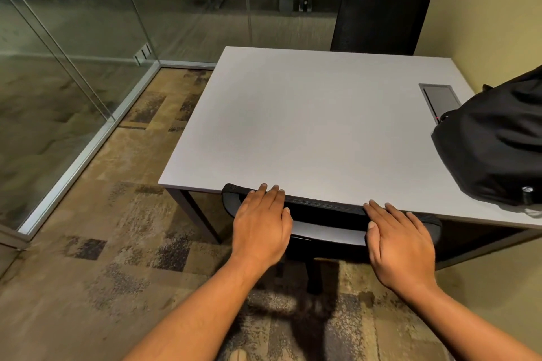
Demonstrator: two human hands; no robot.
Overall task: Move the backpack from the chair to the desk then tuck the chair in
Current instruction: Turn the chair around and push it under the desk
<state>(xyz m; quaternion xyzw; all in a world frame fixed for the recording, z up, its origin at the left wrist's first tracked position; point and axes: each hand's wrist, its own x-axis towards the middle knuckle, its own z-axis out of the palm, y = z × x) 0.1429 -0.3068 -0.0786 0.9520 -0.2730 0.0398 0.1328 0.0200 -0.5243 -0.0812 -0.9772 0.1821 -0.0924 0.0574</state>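
The black backpack (pixel 495 143) lies on the right side of the grey desk (pixel 308 126), partly cut off by the frame's right edge. The black chair (pixel 325 208) stands at the desk's near edge, its backrest top right against the edge and its seat hidden under the desktop. My left hand (pixel 261 223) rests flat on the left part of the backrest top, fingers together and pointing forward. My right hand (pixel 399 240) lies flat on the right part of the backrest in the same way. Neither hand curls around the backrest.
A second black chair (pixel 381 20) stands at the desk's far side. A grey cable hatch (pixel 440 97) is set into the desktop near the backpack. Glass partition walls (pixel 73 53) run along the left and back; a yellow wall stands at the right. Patterned carpet covers the floor.
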